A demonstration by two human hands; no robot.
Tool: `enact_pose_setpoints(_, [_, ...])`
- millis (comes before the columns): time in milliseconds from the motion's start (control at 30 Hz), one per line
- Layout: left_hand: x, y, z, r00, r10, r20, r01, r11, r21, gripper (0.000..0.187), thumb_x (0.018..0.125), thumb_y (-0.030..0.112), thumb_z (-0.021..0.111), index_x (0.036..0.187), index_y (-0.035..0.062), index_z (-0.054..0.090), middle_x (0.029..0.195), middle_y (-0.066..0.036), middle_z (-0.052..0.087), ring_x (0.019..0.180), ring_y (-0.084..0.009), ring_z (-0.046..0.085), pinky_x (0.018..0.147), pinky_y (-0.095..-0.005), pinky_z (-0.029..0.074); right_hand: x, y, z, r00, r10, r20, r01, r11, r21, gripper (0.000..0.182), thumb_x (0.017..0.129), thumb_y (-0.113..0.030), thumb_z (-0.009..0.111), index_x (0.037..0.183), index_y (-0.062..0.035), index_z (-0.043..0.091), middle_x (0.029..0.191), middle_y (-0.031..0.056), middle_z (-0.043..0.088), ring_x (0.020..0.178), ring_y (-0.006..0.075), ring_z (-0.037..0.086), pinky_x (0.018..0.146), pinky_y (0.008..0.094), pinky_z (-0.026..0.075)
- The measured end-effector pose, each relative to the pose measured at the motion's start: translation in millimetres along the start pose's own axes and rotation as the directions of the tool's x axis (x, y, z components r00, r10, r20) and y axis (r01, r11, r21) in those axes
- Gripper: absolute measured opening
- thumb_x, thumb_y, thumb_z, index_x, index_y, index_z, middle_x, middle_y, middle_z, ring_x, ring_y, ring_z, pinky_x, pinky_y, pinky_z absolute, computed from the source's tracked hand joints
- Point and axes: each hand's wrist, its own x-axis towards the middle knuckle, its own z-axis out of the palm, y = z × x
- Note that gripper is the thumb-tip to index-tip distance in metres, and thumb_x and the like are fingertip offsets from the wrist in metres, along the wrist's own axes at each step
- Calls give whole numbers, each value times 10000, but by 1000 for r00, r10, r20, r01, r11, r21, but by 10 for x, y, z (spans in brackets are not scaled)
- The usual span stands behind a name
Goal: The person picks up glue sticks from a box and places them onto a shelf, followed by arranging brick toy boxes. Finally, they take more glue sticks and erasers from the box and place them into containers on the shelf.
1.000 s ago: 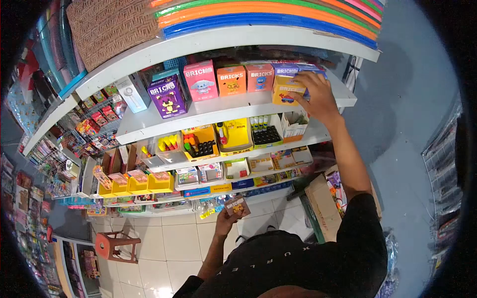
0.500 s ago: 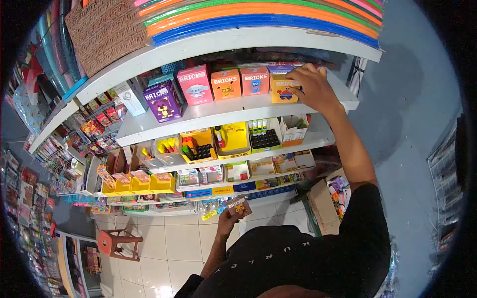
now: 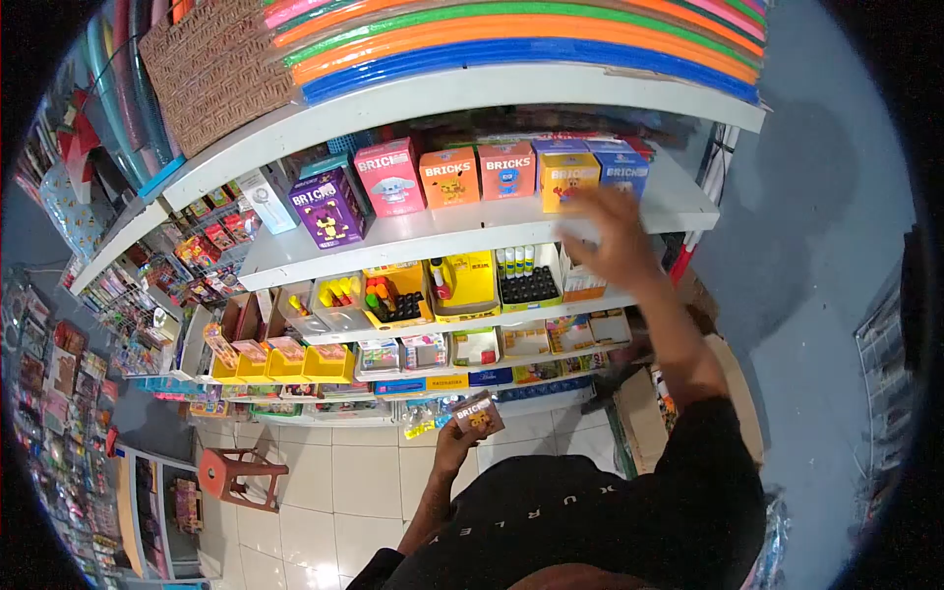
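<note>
My left hand is closed around a small brown box marked BRICKS, held low in front of the shelves. My right hand is lifted off the upper shelf, blurred by motion, thumb and fingers apart with nothing visible between them. Just behind it stands a yellow BRICKS box, its lower corner partly covered by the fingers. Beside that box is a blue one. Further left in the row are a salmon box, an orange box, a pink box and a purple box.
A white shelf carries the row, with stacked coloured sheets above. Lower tiers hold yellow trays and glue sticks. On the right is an open carton; a red stool stands on the tiled floor.
My right hand has let go of the yellow box and moved down and toward me. The blue box beside it now shows. My left hand still holds the brown box.
</note>
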Motion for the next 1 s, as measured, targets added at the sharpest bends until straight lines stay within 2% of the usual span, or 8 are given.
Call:
enact_pose_setpoints(33, [34,-9,20,1000,14,11,-14,1000,17,324,853,196,759,1109,64,611,966,-17,684,825,-115,648,692,-262,505,-126,-163,76,997,-14,71,7,995,99,323,787,-273,745,1035,-95,640,1066,117,633,1033,318,588,906,452,433])
enact_pose_setpoints(67, [43,11,78,993,115,24,-115,993,5,352,855,190,758,1139,54,602,983,-11,677,853,-102,633,683,-252,497,-316,-296,205,933,79,352,-171,956,239,354,777,-287,753,1045,-84,643,1036,118,636,1044,312,590,932,442,445])
enact_pose_setpoints(167, [49,209,265,970,211,122,-203,976,-73,379,867,83,731,1202,39,561,1109,-49,656,998,-149,635,855,-303,529,-813,-746,542,791,-205,577,-139,858,494,411,792,-303,752,1099,-53,642,1098,127,622,1032,312,609,915,422,479])
enact_pose_setpoints(267, [88,309,379,939,260,225,-241,964,-110,410,870,4,700,1242,34,528,1164,-65,640,1066,-168,623,936,-329,511,-1240,-956,773,724,-251,643,-170,838,518,425,808,-322,735,1134,-67,636,1136,120,614,1050,295,616,899,402,499])
enact_pose_setpoints(467, [1,498,445,872,413,261,-435,900,31,523,848,-33,706,1310,46,473,1188,-87,630,1068,-178,624,891,-325,531,-1291,-930,676,597,-205,775,-396,765,508,359,826,-256,730,1129,-83,643,1135,110,623,1027,279,632,856,368,518])
enact_pose_setpoints(600, [-106,520,499,923,337,185,-355,931,79,747,838,3,733,1444,93,307,1219,-166,616,1000,-230,652,801,-338,553,-987,-673,475,712,-202,673,-318,761,565,313,823,-225,738,1081,-65,664,1124,117,630,1023,277,631,857,371,517])
enact_pose_setpoints(767, [-121,338,435,959,204,195,-227,968,105,670,887,69,701,1435,94,316,1221,-206,629,939,-226,672,809,-345,541,-94,-297,21,907,-104,408,-85,904,419,292,860,-267,688,1067,-63,659,1079,117,619,1044,279,601,905,408,487])
enact_pose_setpoints(1000, [-232,201,425,967,171,188,-191,977,92,619,902,65,682,1416,74,337,1149,-182,666,928,-193,664,819,-322,522,745,-104,-76,940,-150,306,100,980,174,270,828,-191,721,1060,-69,655,1140,114,612,1087,308,567,932,395,452])
